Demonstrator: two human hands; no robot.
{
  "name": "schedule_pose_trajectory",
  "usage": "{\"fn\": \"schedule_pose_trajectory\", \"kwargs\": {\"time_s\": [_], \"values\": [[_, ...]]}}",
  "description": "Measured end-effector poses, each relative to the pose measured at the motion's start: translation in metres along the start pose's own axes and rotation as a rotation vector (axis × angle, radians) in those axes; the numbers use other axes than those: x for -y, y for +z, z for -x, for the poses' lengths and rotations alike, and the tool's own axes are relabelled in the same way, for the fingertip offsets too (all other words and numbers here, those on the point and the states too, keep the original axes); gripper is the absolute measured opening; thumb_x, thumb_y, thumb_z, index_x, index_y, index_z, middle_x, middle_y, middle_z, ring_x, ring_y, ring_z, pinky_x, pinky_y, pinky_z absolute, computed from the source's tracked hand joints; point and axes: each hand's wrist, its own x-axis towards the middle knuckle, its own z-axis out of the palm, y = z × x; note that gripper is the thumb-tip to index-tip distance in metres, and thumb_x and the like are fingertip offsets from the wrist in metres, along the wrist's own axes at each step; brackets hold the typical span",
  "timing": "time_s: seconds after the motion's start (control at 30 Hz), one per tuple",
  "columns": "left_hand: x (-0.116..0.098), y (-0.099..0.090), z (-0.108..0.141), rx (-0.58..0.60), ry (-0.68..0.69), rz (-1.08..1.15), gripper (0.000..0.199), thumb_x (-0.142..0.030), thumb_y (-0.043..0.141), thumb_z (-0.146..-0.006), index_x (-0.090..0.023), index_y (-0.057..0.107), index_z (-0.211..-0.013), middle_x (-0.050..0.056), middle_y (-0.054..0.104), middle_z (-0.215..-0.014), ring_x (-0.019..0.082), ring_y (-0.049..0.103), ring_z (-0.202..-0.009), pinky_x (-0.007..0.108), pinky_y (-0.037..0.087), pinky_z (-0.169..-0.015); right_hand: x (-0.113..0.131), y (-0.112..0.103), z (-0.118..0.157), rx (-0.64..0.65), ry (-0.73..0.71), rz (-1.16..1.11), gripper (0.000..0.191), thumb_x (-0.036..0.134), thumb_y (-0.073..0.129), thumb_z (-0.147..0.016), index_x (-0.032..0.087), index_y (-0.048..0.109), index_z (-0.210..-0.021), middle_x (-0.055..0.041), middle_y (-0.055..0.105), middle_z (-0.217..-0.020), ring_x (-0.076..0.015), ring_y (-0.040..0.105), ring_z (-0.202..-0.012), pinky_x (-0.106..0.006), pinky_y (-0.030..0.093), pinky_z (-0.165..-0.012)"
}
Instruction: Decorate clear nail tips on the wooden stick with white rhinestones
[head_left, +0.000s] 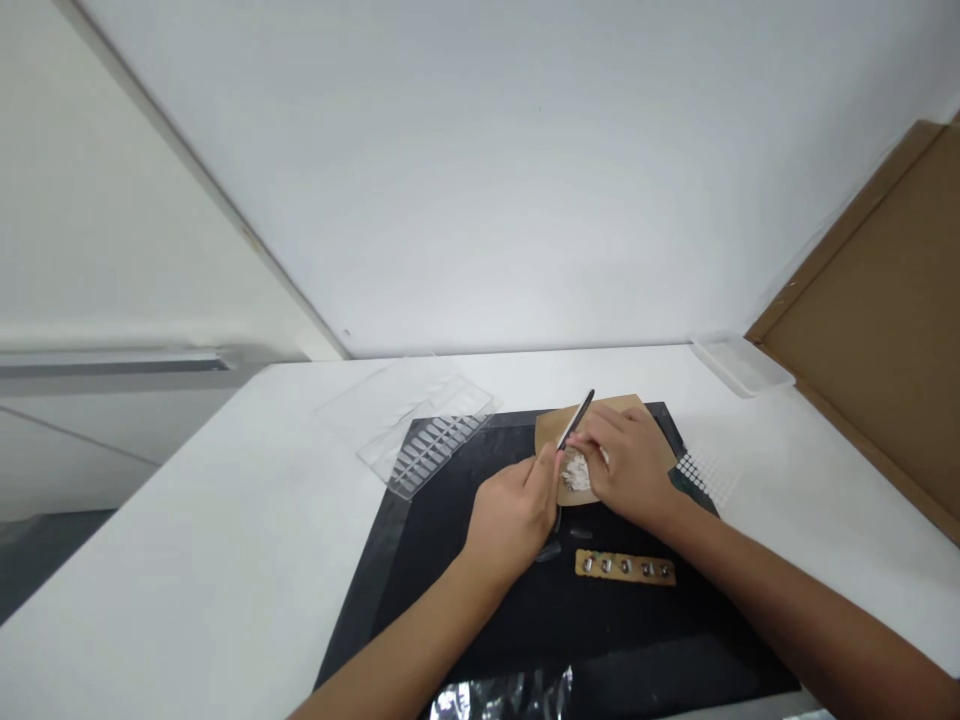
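Observation:
Both hands meet over a piece of brown paper, where white shavings or bits lie in a small heap. My left hand is closed around the lower end of a slim dark nail file with a pale edge, which tilts up and to the right. The fingers of my right hand are pinched together against the file; whatever they hold is hidden. Just below the hands, a few clear curved pieces, probably nail tips, rest on a black mat.
A tan strip with several shiny pieces lies nearer me. Clear plastic sheets with nail shapes are at left, a sheet of white dots at right. Behind stand a clear plastic tray and a cardboard box. Crinkled clear plastic lies in front.

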Motion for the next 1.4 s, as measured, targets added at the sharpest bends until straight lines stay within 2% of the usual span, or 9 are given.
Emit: {"fn": "schedule_pose_trajectory", "kwargs": {"time_s": [0.1, 0.27, 0.4, 0.8, 0.9, 1.03, 1.17, 1.3, 1.4], "values": [[-0.001, 0.0, 0.001, -0.017, 0.002, -0.011, 0.02, -0.021, 0.051, -0.109, -0.014, 0.07, -0.111, 0.0, 0.066, -0.065, 0.013, 0.061, -0.055, 0.025, 0.041, -0.054, -0.002, -0.002, -0.001, -0.065, 0.046, 0.025, 0.028, 0.025, 0.052, -0.108, 0.022, 0.057, -0.08, -0.0012, 0.067, -0.08, -0.0184, 0.059, -0.076, -0.035, 0.033, -0.078], [0.001, -0.003, -0.002, 0.002, 0.007, -0.013, 0.021, -0.021, 0.05, -0.109, -0.015, 0.07, -0.107, 0.0, 0.066, -0.065, 0.013, 0.061, -0.055, 0.026, 0.04, -0.054, 0.003, -0.007, -0.001, 0.033, -0.084, -0.014, 0.025, 0.02, 0.051, -0.106, 0.022, 0.057, -0.081, -0.0008, 0.068, -0.081, -0.0172, 0.059, -0.075, -0.036, 0.032, -0.076], [0.0, -0.007, -0.005, -0.065, 0.025, -0.028, 0.021, -0.022, 0.052, -0.11, -0.014, 0.07, -0.106, 0.0, 0.066, -0.064, 0.013, 0.061, -0.053, 0.028, 0.038, -0.053, 0.001, -0.01, -0.002, -0.063, -0.021, 0.059, 0.028, 0.023, 0.052, -0.107, 0.022, 0.054, -0.079, -0.0002, 0.066, -0.079, -0.0165, 0.056, -0.071, -0.036, 0.031, -0.077], [-0.002, -0.006, -0.005, -0.057, 0.047, -0.015, 0.022, -0.021, 0.053, -0.109, -0.012, 0.071, -0.102, 0.0, 0.065, -0.062, 0.013, 0.059, -0.051, 0.028, 0.035, -0.052, 0.002, -0.009, 0.0, -0.057, -0.071, 0.017, 0.028, 0.021, 0.052, -0.106, 0.021, 0.057, -0.079, 0.0, 0.065, -0.077, -0.0162, 0.055, -0.071, -0.036, 0.029, -0.074], [-0.001, -0.006, -0.005, -0.053, 0.026, 0.009, 0.022, -0.022, 0.053, -0.109, -0.013, 0.072, -0.105, 0.0, 0.066, -0.063, 0.014, 0.061, -0.053, 0.028, 0.036, -0.053, 0.002, -0.01, -0.001, -0.098, -0.03, 0.046, 0.028, 0.023, 0.053, -0.107, 0.021, 0.057, -0.079, 0.0006, 0.064, -0.077, -0.016, 0.054, -0.07, -0.036, 0.029, -0.074], [-0.002, -0.006, -0.005, -0.035, 0.012, 0.021, 0.024, -0.022, 0.051, -0.11, -0.012, 0.073, -0.107, 0.0, 0.067, -0.064, 0.013, 0.061, -0.052, 0.028, 0.036, -0.052, 0.003, -0.009, -0.001, -0.028, -0.096, 0.032, 0.026, 0.021, 0.052, -0.105, 0.021, 0.059, -0.081, 0.0001, 0.066, -0.079, -0.0166, 0.054, -0.071, -0.036, 0.028, -0.073], [-0.003, -0.005, -0.004, -0.034, 0.0, 0.034, 0.024, -0.023, 0.051, -0.11, -0.012, 0.073, -0.109, 0.0, 0.068, -0.064, 0.013, 0.062, -0.054, 0.027, 0.038, -0.052, 0.005, -0.007, 0.0, -0.083, -0.02, 0.064, 0.025, 0.021, 0.053, -0.106, 0.021, 0.06, -0.082, -0.0005, 0.066, -0.078, -0.0172, 0.055, -0.071, -0.036, 0.03, -0.076], [-0.005, -0.006, -0.003, -0.002, 0.006, 0.029, 0.026, -0.023, 0.049, -0.111, -0.013, 0.073, -0.109, 0.0, 0.067, -0.064, 0.013, 0.062, -0.053, 0.027, 0.039, -0.051, 0.004, -0.011, -0.002, -0.061, -0.082, 0.021, 0.023, 0.015, 0.053, -0.103, 0.021, 0.06, -0.082, -0.0005, 0.068, -0.08, -0.0169, 0.058, -0.073, -0.035, 0.03, -0.076], [-0.007, -0.008, -0.004, -0.005, 0.002, 0.022, 0.023, -0.024, 0.051, -0.11, -0.014, 0.072, -0.112, 0.0, 0.068, -0.065, 0.013, 0.064, -0.055, 0.026, 0.04, -0.052, 0.002, -0.018, -0.005, -0.093, -0.011, -0.008, 0.026, 0.02, 0.058, -0.104, 0.021, 0.055, -0.078, 0.0015, 0.065, -0.078, -0.015, 0.055, -0.068, -0.035, 0.03, -0.075]]}}
